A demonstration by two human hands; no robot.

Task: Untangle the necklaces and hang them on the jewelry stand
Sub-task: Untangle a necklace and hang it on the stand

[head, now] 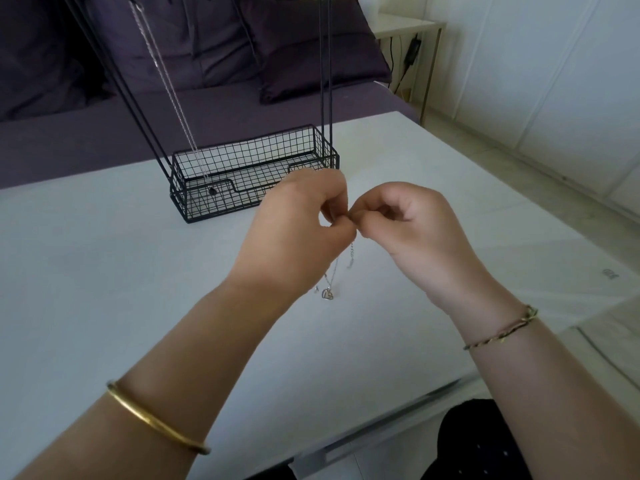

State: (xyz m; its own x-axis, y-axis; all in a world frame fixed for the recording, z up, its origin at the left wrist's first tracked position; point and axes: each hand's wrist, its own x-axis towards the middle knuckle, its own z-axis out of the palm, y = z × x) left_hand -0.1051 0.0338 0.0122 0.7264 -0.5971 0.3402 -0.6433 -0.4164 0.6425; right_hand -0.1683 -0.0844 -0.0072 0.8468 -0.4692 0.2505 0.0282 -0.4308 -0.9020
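Both hands meet above tabletop centre: left hand point(298, 216) & right hand point(398, 220) each pinch a thin silver necklace point(330, 282), heart pendant dangling. Wire jewelry stand point(254, 174) near far edge w/ another chain point(166, 84) hanging.

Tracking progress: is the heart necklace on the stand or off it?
Off. The left hand and right hand pinch the necklace; its heart pendant hangs below them, in front of the jewelry stand.
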